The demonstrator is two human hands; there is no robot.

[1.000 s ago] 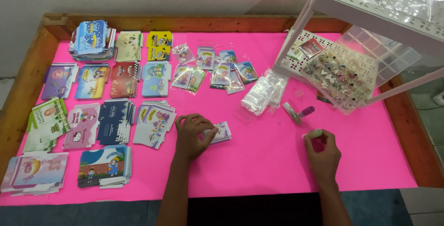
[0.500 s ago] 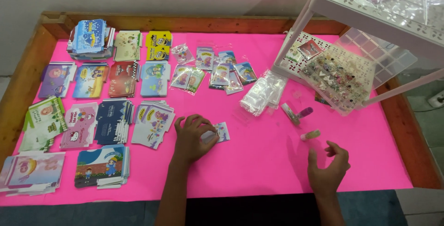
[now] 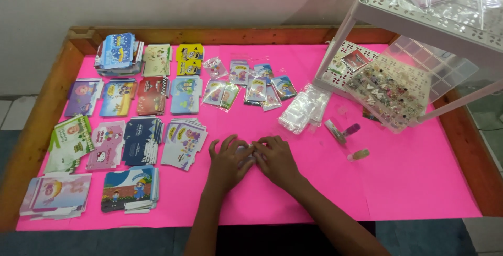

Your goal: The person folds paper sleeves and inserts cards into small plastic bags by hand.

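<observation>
My left hand (image 3: 228, 162) and my right hand (image 3: 276, 159) meet at the middle of the pink table sheet (image 3: 408, 182). Their fingertips close from both sides on a small clear packet (image 3: 248, 155), which is mostly hidden under the fingers. Just left of my left hand lies a fanned stack of picture cards (image 3: 183, 142). A small amber bottle (image 3: 359, 155) lies on the sheet to the right of my right hand, apart from it.
Several stacks of colourful cards (image 3: 118, 51) cover the left half. Small filled packets (image 3: 257, 85) lie at the back middle, and a pile of clear bags (image 3: 304, 110) beside them. A white plastic rack (image 3: 419, 12) and a clear bead box (image 3: 398, 91) stand at the right. A wooden rim (image 3: 47, 109) surrounds the table.
My right hand left the small bottle at the right and moved left to join my left hand on the packet. My left hand stayed at the packet.
</observation>
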